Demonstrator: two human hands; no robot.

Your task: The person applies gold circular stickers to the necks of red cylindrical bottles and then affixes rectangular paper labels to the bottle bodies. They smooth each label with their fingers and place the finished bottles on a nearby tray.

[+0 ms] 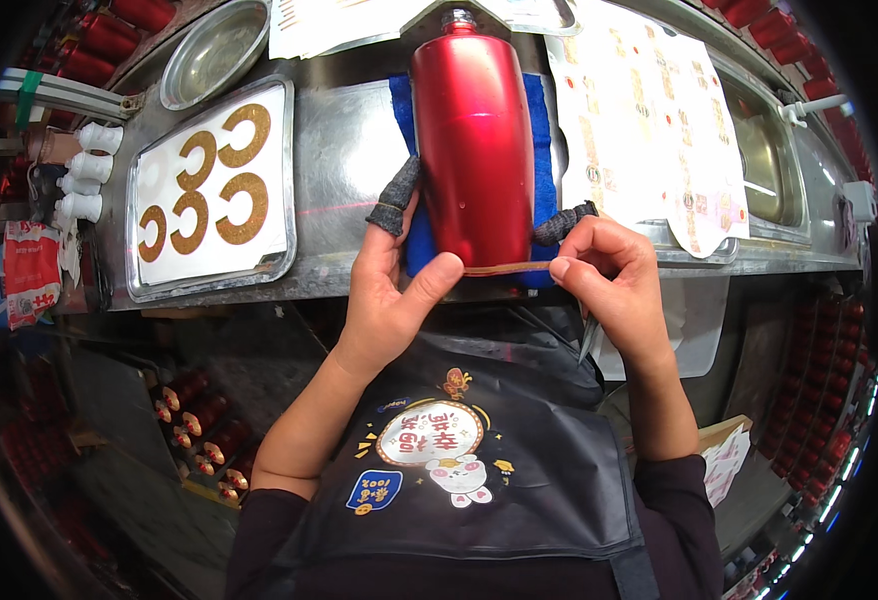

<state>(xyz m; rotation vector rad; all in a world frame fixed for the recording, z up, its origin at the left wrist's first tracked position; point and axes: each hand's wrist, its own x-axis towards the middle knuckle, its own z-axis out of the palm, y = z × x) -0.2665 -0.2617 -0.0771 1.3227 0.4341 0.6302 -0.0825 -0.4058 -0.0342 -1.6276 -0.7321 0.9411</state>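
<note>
Pinched between thumb and forefinger, the right end of a thin tan strip (509, 267) is held by the right hand (624, 285); the left hand (384, 310) sets its thumb at the strip's other end, fingers along the bottle's left flank, though I cannot tell how firmly they press. Held at both ends, the strip probably stays straight across the base of the glossy, metallic-red bottle (474, 150). That tapering bottle lies on its side, neck away from the person, on a blue cloth (402, 105) that likely cushions its finish. Dark fabric finger sleeves (396, 195) perhaps guard the skin. Left of the bottle, a shallow metal tray (293, 200) keeps gold, grainy-looking C-shaped pieces (259, 200) flat on white backing; right of it lies a pale label sheet (649, 120).
</note>
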